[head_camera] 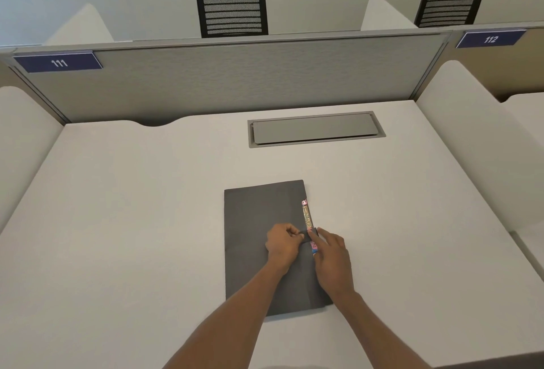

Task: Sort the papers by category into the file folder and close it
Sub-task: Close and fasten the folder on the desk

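Both hands are down on the file folder (259, 239), a dark grey one lying flat and closed on the white desk (132, 221), a little right of centre and nearer the front edge than the back. Along the folder's right edge a strip of colourful printed papers (308, 217) peeks out from under the cover, pink and orange with lettering too small to read. Across that edge runs a short dark strap (309, 237), and that is where the action is. The left hand (284, 246) sits on the cover with its fingers curled in, thumb and forefinger pinching the strap's inner end. The right hand (331, 253) comes in from the right edge of the folder, forefinger stretched out and touching the strap's outer end, the other fingers loosely bent beside it; whether it grips the strap or only presses it, I cannot tell. Both forearms reach in from the front edge of the desk. Toward the back edge, right of centre, a grey cable hatch (316, 130) is set flush in the surface, lid shut. Behind it stands the grey partition (235, 74) with a blue label reading 111 (59, 62)
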Available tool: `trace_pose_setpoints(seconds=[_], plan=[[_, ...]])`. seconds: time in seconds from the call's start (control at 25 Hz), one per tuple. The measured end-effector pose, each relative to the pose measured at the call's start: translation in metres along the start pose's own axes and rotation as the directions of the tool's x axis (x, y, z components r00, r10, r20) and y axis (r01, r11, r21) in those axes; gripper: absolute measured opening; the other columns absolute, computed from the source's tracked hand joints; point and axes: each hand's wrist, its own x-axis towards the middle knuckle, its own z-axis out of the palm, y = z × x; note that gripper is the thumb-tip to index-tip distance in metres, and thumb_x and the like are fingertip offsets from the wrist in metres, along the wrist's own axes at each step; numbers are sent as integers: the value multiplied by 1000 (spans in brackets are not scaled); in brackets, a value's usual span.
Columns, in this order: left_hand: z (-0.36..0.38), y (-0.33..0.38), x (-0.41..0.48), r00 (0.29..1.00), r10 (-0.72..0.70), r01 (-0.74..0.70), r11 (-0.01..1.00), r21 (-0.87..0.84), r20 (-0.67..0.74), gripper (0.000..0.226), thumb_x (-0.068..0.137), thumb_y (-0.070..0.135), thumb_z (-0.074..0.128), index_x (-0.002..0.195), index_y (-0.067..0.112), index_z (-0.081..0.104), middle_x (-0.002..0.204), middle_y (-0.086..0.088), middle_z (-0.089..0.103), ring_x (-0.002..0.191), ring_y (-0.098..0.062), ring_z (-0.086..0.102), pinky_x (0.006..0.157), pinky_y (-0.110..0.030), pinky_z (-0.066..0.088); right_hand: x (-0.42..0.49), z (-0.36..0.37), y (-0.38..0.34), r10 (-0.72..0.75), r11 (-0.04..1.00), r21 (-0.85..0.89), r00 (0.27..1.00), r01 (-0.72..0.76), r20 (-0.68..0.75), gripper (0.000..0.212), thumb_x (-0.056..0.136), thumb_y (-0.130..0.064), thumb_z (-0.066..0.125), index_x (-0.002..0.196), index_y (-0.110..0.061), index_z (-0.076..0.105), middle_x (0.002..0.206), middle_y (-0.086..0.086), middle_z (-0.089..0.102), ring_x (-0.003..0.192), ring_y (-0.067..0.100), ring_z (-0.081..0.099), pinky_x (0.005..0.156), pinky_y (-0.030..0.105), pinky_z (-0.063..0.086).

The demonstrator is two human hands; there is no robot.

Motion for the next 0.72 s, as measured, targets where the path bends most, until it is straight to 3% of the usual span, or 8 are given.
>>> trace_pose_setpoints(seconds=[0.16,0.4,0.72], plan=[[3,5,3,999,-13,16,997,71,-37,23,84,17,81,64,23,72,73,5,75,78,-19,74,89,-48,62,0,-2,-4,18,999,-29,999,-17,36,50,98,-12,59,146,-28,56,147,-2,56,133,22,47,108,34,48],[-1,14,10,998,-62,63,993,104,-13,14,82,13,86,71,13,78,76,-3,77,76,-21,76,81,-44,66,-1,-4,-9,37,998,-48,999,-35,36,52,96,-10,61,145,-29,56,146,-2,57,131,23,49,105,35,49],[1,22,11,999,-50,51,967,251,-13,33,83,15,84,60,23,62,85,-6,77,87,-29,75,89,-49,63,-1,-5,-8,45,997,-73,997,-41,59,54,98,-13,60,148,-32,52,149,-4,54,134,20,47,106,33,47]])
